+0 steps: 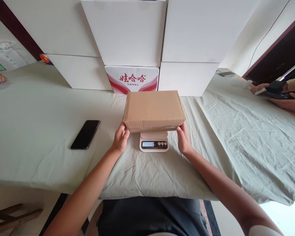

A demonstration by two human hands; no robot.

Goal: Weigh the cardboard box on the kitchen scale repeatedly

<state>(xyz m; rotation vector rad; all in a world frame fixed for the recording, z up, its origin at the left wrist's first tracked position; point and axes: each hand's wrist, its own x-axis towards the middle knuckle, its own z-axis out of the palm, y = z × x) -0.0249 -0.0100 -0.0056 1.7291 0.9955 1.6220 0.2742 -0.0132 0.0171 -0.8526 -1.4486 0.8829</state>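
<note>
Gripping one cardboard box on one scale, two hands.

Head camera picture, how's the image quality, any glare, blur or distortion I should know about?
Head view: soft, even daylight, faint shadows only under the cardboard box and both hands, left hand, right hand; wide-angle lens bends the table edge and spreads the white cartons; bright washout at bottom right; scale display too small to read; centre is sharp.
</note>
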